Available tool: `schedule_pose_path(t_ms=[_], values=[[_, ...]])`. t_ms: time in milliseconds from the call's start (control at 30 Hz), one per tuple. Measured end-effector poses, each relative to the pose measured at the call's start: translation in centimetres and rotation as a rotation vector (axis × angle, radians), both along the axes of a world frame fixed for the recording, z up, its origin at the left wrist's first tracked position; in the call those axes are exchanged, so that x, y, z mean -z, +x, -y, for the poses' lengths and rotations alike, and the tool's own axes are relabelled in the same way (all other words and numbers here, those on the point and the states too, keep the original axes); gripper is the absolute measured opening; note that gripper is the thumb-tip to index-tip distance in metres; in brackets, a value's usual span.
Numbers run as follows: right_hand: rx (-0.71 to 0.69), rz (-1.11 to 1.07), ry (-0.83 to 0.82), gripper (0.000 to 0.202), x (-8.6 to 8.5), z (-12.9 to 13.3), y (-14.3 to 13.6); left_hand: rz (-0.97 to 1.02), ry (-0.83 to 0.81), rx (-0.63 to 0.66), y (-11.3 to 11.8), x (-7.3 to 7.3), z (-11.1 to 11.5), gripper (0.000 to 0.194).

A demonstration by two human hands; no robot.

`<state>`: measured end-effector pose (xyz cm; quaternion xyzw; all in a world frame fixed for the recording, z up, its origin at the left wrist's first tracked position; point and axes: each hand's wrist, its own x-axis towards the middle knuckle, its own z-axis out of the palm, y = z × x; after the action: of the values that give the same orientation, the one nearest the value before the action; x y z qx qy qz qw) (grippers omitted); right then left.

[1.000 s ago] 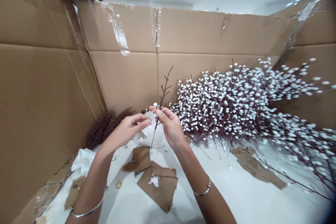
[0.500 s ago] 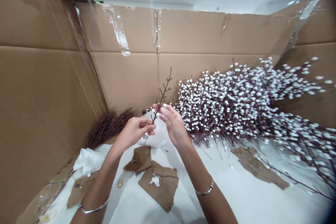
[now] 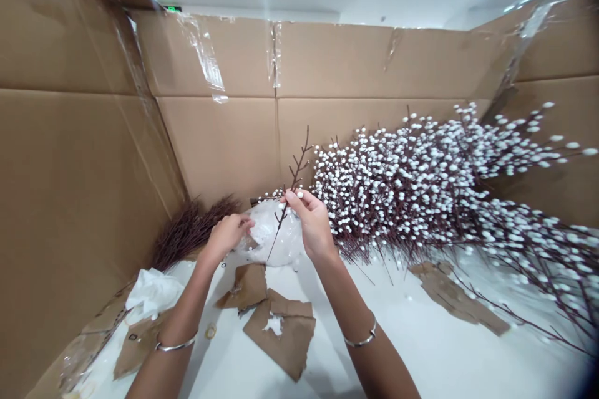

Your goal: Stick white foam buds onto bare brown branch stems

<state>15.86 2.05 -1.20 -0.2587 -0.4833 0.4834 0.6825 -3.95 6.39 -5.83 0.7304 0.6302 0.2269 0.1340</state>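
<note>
A bare brown artificial twig (image 3: 281, 219) with short side stubs stands tilted in front of me, pinched around its middle by my right hand (image 3: 314, 219). One small white berry shows beside the right fingertips. My left hand (image 3: 227, 235) is off the twig, its fingers loosely bent and apart at the left side of a clear plastic bag (image 3: 285, 240). White bits (image 3: 263, 232) lie in the bag's opening. I see nothing in the left fingers, though their tips are partly hidden.
Bunched branches with white berries (image 3: 397, 187) fill the right side. Bare brown twigs (image 3: 187, 230) lie at the left. Torn cardboard pieces (image 3: 285, 349), a white crumpled sheet (image 3: 154, 293) and a rubber band (image 3: 211, 331) are on the white table. Tall cardboard walls (image 3: 219, 143) surround it.
My left hand has let go of the twig's lower stem and moved left and slightly down to the plastic bag. The right hand now holds the twig alone.
</note>
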Motion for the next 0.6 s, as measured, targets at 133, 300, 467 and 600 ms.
schedule_pose_path(t_ms=[133,300,467,600], values=[[-0.003,0.028,0.023,0.016,-0.2,0.4,0.1,-0.102,-0.077,-0.058,-0.7,4.6,-2.7,0.011],[-0.056,0.013,-0.007,0.018,-0.4,0.7,0.0,-0.163,-0.177,0.068,-0.7,8.9,-4.5,0.010],[-0.039,0.037,0.000,0.018,-0.6,0.9,-0.1,-0.207,-0.240,0.108,-0.9,10.3,-5.5,0.037],[-0.056,0.025,-0.021,0.018,-0.4,0.8,-0.2,-0.199,-0.246,0.101,-0.7,10.3,-5.4,0.036]])
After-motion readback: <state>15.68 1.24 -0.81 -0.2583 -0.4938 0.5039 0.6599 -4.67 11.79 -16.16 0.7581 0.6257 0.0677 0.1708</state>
